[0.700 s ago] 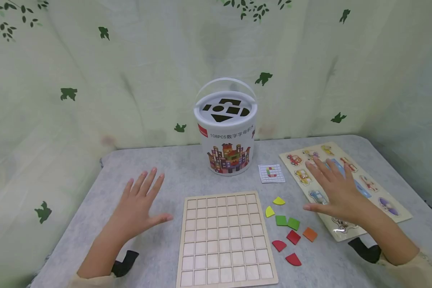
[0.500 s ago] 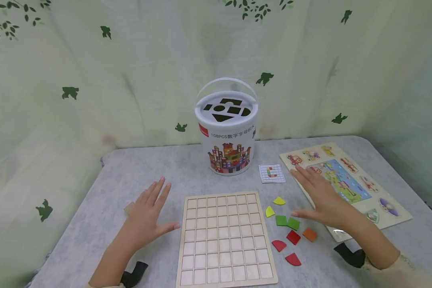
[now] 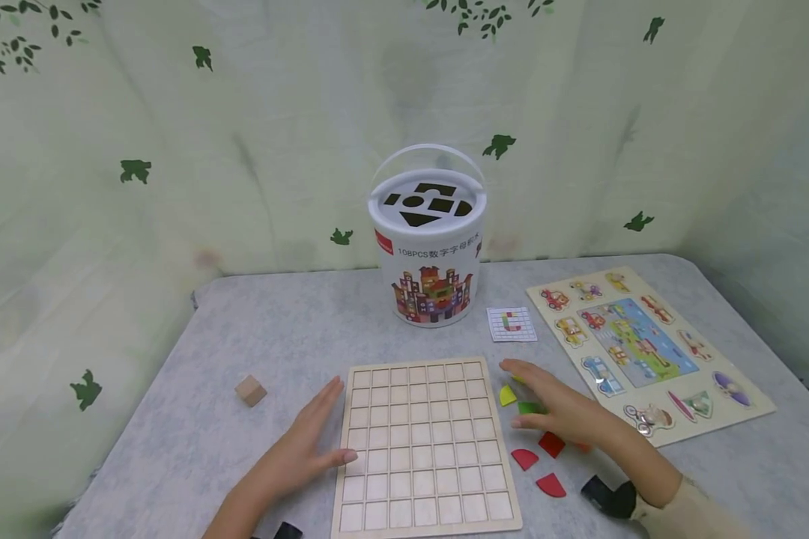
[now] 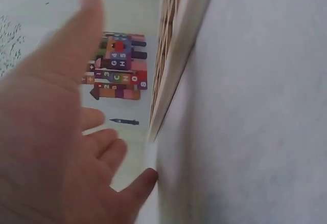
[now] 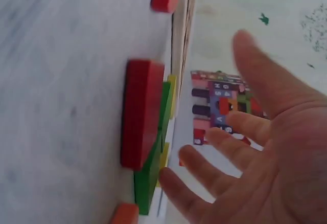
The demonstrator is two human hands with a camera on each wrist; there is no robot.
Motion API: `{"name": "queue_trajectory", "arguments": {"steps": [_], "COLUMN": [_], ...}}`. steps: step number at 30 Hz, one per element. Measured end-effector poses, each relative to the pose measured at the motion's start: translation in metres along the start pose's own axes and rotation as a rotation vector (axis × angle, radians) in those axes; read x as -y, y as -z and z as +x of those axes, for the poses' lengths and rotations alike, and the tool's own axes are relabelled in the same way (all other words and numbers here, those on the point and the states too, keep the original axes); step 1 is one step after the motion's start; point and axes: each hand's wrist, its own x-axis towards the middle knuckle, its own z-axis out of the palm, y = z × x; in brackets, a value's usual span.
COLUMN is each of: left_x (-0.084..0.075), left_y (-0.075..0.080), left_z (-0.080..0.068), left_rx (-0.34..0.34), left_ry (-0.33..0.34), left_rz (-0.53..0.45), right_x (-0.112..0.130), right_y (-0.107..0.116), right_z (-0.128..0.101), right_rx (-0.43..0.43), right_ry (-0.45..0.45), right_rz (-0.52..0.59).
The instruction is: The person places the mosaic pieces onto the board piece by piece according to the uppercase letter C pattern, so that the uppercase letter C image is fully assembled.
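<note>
A wooden grid board (image 3: 423, 449) lies flat in the head view. My left hand (image 3: 295, 460) is beside its left edge, fingers extended, the thumb over the border; whether it touches is unclear. At the board's right, my right hand (image 3: 562, 410) hovers low over flat coloured pieces, fingers spread and thumb apart, holding nothing. Around it lie a yellow quarter-round (image 3: 507, 395), a partly covered green square (image 3: 529, 408), a red square (image 3: 551, 445) and two red quarter-rounds (image 3: 550, 485). The orange square (image 3: 583, 448) is mostly hidden beneath the hand. The right wrist view shows the red square (image 5: 143, 114) close up.
Behind the board stands a white lidded bucket (image 3: 431, 247) with a raised handle. A small card (image 3: 511, 325) bearing a coloured C pattern lies near it. At the right is a picture puzzle board (image 3: 566, 296); a wooden cube (image 3: 250, 391) sits left.
Both hands have come lower and inward, the left to the grid board's edge, the right from the puzzle to the coloured pieces. The wooden cube and the whole puzzle are now uncovered.
</note>
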Motion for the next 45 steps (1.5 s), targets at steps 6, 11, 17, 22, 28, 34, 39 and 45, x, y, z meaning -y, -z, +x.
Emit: {"name": "queue_trajectory", "arguments": {"steps": [6,11,17,22,28,34,39,45], "left_x": [0.012,0.018,0.018,0.018,0.019,0.018,0.018,0.018], "left_y": [-0.009,-0.011,-0.007,-0.007,-0.010,-0.012,-0.012,-0.012], "left_z": [-0.002,-0.003,-0.004,-0.004,-0.004,-0.004,-0.004,-0.004], "left_rx": [0.025,0.039,0.068,0.079,0.088,0.056,0.043,0.062], "left_ry": [-0.001,-0.065,-0.073,-0.056,-0.023,-0.038,-0.044,-0.019], "left_rz": [-0.028,-0.003,-0.032,-0.054,-0.057,-0.005,-0.008,-0.040], "right_x": [-0.011,-0.015,-0.013,-0.010,-0.001,0.027,0.055,0.077], "right_y": [-0.011,-0.017,-0.020,-0.019,-0.011,-0.004,-0.007,-0.025], "right_z": [0.006,0.011,0.016,0.016,0.016,0.026,0.044,0.071], "right_rx": [-0.032,-0.109,-0.169,-0.179,-0.184,-0.247,-0.272,-0.245], "right_ry": [0.002,0.007,-0.006,-0.028,-0.046,0.117,0.264,0.317], "right_rz": [-0.015,-0.060,-0.119,-0.140,-0.101,-0.038,0.009,0.108]}}
